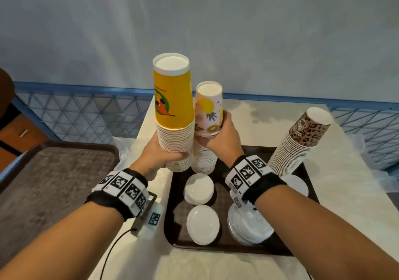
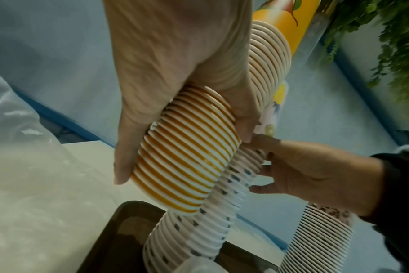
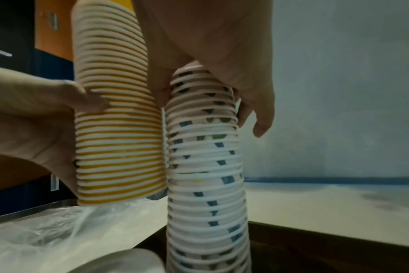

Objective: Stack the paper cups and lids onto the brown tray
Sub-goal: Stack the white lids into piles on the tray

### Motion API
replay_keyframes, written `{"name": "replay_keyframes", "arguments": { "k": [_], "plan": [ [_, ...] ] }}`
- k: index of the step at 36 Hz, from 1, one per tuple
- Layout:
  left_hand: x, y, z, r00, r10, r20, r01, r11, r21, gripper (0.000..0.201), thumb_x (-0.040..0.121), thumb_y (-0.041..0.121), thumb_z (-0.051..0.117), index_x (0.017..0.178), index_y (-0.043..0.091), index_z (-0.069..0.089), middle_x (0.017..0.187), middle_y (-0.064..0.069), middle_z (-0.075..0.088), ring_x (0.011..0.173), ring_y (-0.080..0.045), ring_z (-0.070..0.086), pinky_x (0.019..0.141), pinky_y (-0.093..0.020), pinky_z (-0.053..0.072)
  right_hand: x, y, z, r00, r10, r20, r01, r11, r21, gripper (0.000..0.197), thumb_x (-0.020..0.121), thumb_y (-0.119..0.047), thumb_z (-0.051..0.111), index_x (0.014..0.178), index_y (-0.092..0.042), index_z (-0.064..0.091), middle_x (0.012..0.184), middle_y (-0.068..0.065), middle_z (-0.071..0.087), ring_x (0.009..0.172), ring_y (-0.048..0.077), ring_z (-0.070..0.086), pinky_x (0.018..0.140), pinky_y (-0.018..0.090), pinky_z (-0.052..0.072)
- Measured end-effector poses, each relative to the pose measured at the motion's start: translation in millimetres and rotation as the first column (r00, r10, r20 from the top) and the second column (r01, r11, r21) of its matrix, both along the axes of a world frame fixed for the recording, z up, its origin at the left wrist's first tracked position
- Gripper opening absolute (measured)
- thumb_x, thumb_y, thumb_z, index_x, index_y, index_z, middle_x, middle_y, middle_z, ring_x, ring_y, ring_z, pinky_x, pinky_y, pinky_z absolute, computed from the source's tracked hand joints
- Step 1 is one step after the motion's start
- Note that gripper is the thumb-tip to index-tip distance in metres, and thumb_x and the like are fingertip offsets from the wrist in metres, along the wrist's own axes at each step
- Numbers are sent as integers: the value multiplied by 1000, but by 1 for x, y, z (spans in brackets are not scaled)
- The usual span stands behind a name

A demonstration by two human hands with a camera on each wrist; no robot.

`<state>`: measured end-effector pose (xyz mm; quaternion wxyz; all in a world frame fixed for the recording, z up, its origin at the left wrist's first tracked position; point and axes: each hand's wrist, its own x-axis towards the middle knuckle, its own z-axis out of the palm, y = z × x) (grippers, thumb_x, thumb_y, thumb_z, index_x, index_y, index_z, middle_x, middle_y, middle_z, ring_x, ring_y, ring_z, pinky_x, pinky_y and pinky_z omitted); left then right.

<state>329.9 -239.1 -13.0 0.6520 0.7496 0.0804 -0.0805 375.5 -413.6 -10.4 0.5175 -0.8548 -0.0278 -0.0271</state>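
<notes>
- Setting: drinks-service or café stock area, indoors.
- Evidence: tall sleeves of nested printed paper cups (image 1: 174, 115) and piles of white plastic lids (image 1: 199, 189) on a brown cafeteria tray (image 1: 222, 248).
- Second brown tray (image 1: 43, 172) on the left.
- Cream countertop (image 1: 345, 204), blue mesh railing (image 1: 82, 111), plain pale wall (image 1: 216, 21).

At the centre of the head view, the tallest cup stack (image 1: 174, 115) has a yellow-orange top cup with a green and orange print and white rims below, while the stack beside it (image 1: 208, 115) is pale pink with yellow, green and dark fruit shapes. The stack at the right (image 1: 302, 137) is brown with a dark leopard-spot pattern over white rims. White lids (image 1: 203, 224) lie on the dark brown tray (image 1: 220, 202), which sits on a cream table (image 1: 345, 193), and both wrists wear black bands (image 1: 123, 190) with black-and-white square codes.
</notes>
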Motion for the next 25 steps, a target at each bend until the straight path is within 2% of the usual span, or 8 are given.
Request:
{"name": "replay_keyframes", "arguments": {
  "k": [3, 5, 7, 10, 11, 13, 22, 25],
  "plan": [
    [16, -6, -13, 1000, -1, -30, 1, 1000, -6, 79, 55, 9, 85, 125, 20, 50, 109, 6, 67, 99, -7, 60, 66, -28, 45, 5, -14, 0, 998, -44, 49, 47, 997, -58, 82, 63, -29, 83, 130, -15, 37, 125, 5, 58, 111, 20, 59, 81, 24, 44],
    [26, -12, -21, 999, -6, -45, 5, 1000, -17, 73, 62, 1, 82, 125, 20, 49, 106, 7, 65, 97, -5, 58, 68, -26, 44, 7, -28, 1, 994, -75, 74, 82, 993, -87, 80, 64, -27, 82, 129, -13, 38, 125, 6, 59, 111, 21, 59, 81, 24, 44],
    [34, -19, -28, 998, -16, -63, 15, 1000, -23, 74, 64, -1, 81, 126, 19, 48, 108, 6, 64, 95, -4, 57, 72, -28, 45, 9, -44, 1, 990, -105, 93, 115, 987, -112, 79, 65, -27, 83, 129, -11, 39, 126, 7, 59, 112, 22, 59, 80, 22, 42],
    [42, -28, -37, 996, -34, -79, 35, 999, 7, 87, 50, 18, 89, 127, 25, 49, 119, 2, 65, 108, -16, 59, 90, -43, 49, 11, -66, 1, 982, -147, 116, 163, 976, -146, 79, 62, -25, 84, 126, -9, 40, 124, 10, 60, 111, 25, 59, 79, 22, 41],
    [44, -30, -40, 996, -37, -87, 38, 999, 11, 91, 44, 25, 89, 126, 27, 49, 119, 2, 65, 111, -18, 59, 93, -47, 49, 12, -72, 0, 980, -162, 119, 179, 972, -151, 79, 61, -24, 84, 126, -9, 41, 124, 10, 60, 111, 26, 60, 79, 22, 41],
    [49, -34, -46, 995, -47, -87, 49, 999, 17, 94, 40, 28, 88, 125, 28, 50, 118, 3, 66, 113, -20, 59, 95, -51, 49, 14, -83, -1, 975, -188, 122, 205, 968, -144, 79, 60, -24, 85, 125, -10, 41, 123, 10, 61, 110, 26, 60, 80, 23, 42],
    [57, -42, -64, 997, 22, -79, -17, 998, 64, 97, 37, 22, 88, 125, 21, 49, 119, 0, 64, 111, -21, 58, 93, -45, 48, 13, -100, -3, 977, -171, 127, 190, 969, -159, 78, 63, -27, 83, 126, -12, 40, 124, 7, 60, 110, 21, 59, 81, 23, 43],
    [57, -41, -68, 997, 26, -67, -22, 999, 50, 97, 35, 22, 88, 124, 20, 51, 117, 2, 64, 107, -17, 59, 92, -42, 48, 14, -96, -2, 984, -141, 111, 158, 974, -164, 80, 63, -27, 83, 129, -12, 39, 125, 7, 59, 111, 22, 59, 81, 23, 43]
  ]
}}
